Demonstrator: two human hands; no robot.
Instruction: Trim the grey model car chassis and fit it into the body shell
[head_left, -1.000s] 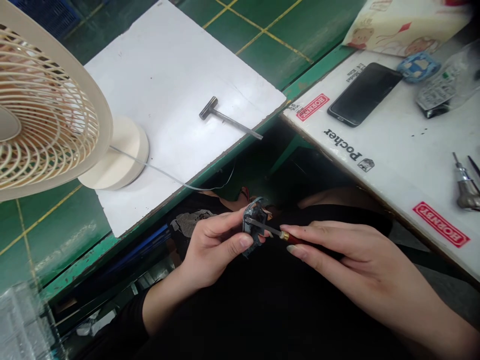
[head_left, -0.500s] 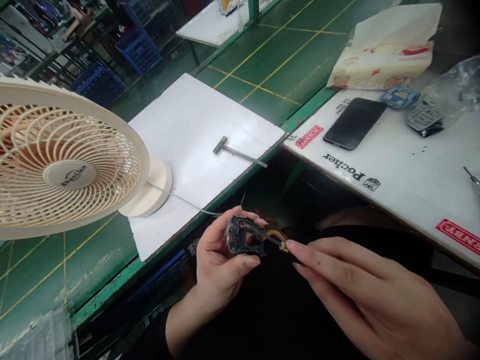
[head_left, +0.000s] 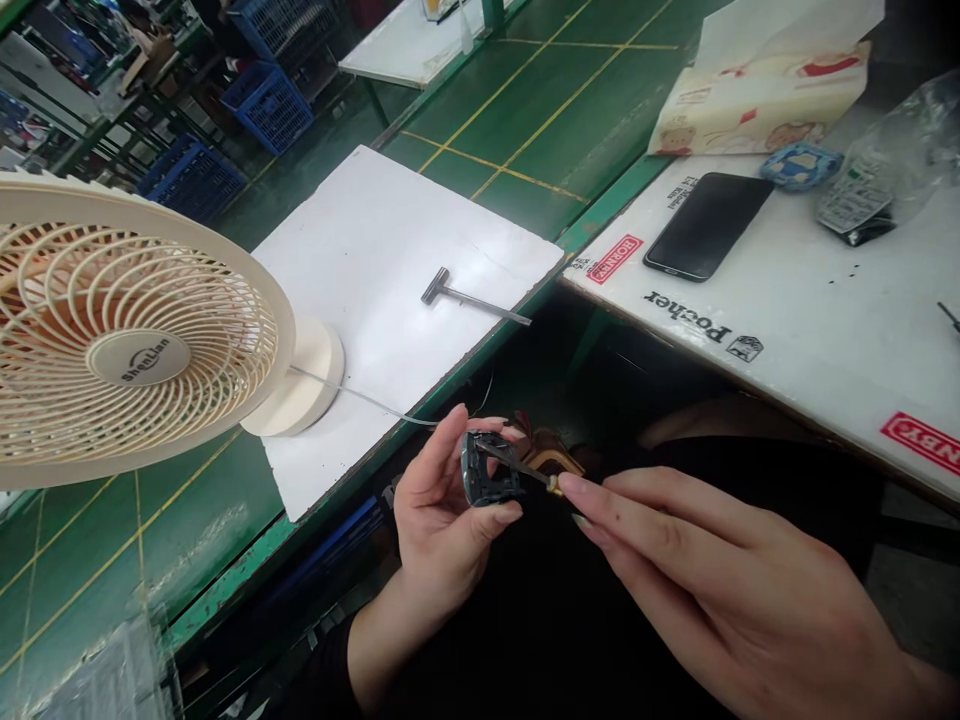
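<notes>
My left hand is closed around the edges of a small black frame-like part with a shiny curved side and an open middle. Between the thumb and fingers of my right hand is a slim tool with a thin metal shaft and brass collar. Its shaft reaches into the frame; whether the tip touches it I cannot tell. Most of the tool's handle is hidden by my fingers. Behind the tool, a brown curved thing shows, too unclear to name.
A cream fan stands at left on a white board, with a metal T-shaped tool nearby. The right-hand table holds a phone, a tissue pack and a clear plastic bag. Blue crates are farther back.
The view has shifted slightly. The black part is turned a little in my left hand, and my right hand with the tool has moved slightly left, nearer to it.
</notes>
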